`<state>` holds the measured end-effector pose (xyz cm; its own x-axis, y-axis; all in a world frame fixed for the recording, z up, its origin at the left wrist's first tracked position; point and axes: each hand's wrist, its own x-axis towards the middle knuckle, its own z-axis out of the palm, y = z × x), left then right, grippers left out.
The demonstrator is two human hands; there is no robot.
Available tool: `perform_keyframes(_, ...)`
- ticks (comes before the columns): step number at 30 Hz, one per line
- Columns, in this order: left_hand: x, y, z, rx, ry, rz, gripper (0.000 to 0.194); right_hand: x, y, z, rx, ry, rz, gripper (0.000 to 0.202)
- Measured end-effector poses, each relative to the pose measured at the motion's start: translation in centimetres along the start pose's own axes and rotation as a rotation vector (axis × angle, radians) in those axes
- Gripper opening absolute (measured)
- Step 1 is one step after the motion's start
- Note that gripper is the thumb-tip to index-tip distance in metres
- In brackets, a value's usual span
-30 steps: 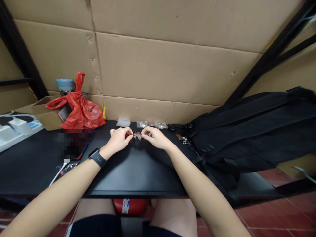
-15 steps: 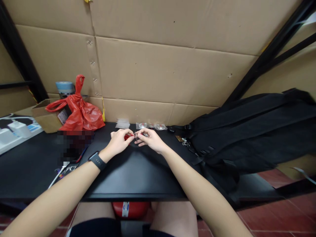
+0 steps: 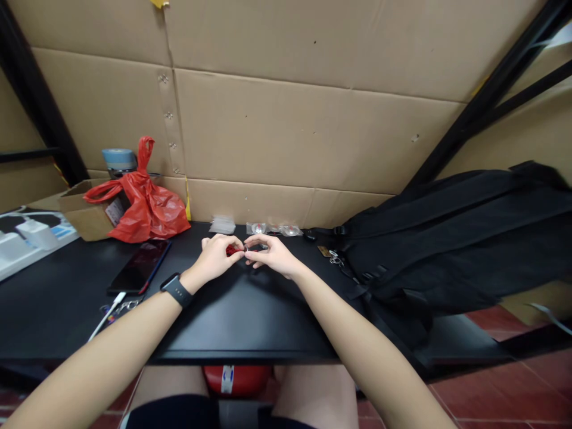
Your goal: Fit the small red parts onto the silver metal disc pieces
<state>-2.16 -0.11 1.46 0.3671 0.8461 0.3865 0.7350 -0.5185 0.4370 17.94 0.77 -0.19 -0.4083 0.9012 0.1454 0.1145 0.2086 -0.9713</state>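
Note:
Above the middle of the black table (image 3: pixel 250 322), my two hands meet fingertip to fingertip. My left hand (image 3: pixel 217 256) is closed in a pinch on a small red bundle that looks like cord (image 3: pixel 233 249), partly hidden by the fingers. At the tips of my right hand (image 3: pixel 272 256), thumb and forefinger pinch a tiny shiny piece (image 3: pixel 246 249), too small to name. The other right fingers curl behind it. A dark watch (image 3: pixel 176 290) is on my left wrist. Just beyond my hands lie small clear packets (image 3: pixel 257 229) and a stack of clear plastic sleeves (image 3: pixel 222 224).
At left are a phone (image 3: pixel 140 268) with a white cable (image 3: pixel 107 316), a red plastic bag (image 3: pixel 154 208), a cardboard box (image 3: pixel 84 211) and a power strip (image 3: pixel 27 256). A black backpack (image 3: pixel 447 238) fills the right side, with keys (image 3: pixel 335 257) beside it.
My right fingers have shifted slightly, and thumb and forefinger now come together against the left fingertips. The left hand stays nearly in place, still pinching the red bundle.

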Motion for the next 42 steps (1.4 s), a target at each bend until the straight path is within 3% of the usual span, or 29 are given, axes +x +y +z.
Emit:
perform_keyframes(5,0.7,-2.9,-0.5,0.153,0.030,-0.064,0.023,0.0,-0.4,-0.5,-0.081,0.094,-0.014,0.037)
perform_keyframes(9,1.1,-5.7,-0.4,0.287,-0.044,-0.082,0.032,0.2,-0.3,-1.3,-0.127,0.168,-0.045,0.034)
perform_keyframes(13,1.4,-6.9,0.5,0.314,-0.120,-0.081,0.039,0.2,-0.1,-1.7,-0.149,0.191,-0.070,0.032)
perform_keyframes(20,1.9,-7.9,1.5,0.317,-0.075,-0.056,0.044,0.3,0.2,-1.8,-0.185,0.174,-0.099,0.033)
perform_keyframes(27,2.0,-7.9,0.4,0.364,0.010,-0.024,0.041,0.4,0.1,-2.3,-0.175,0.194,-0.120,0.033)
perform_keyframes(31,1.8,-8.1,0.8,0.397,-0.073,-0.013,0.039,0.3,-0.1,-2.4,-0.165,0.204,-0.115,0.032)
perform_keyframes(35,1.8,-8.5,1.7,0.397,-0.137,-0.025,0.049,0.2,-0.3,-2.2,-0.160,0.201,-0.108,0.031)
perform_keyframes(42,1.7,-7.7,0.5,0.379,-0.018,-0.015,0.052,0.1,-0.4,-2.4,-0.177,0.216,-0.129,0.032)
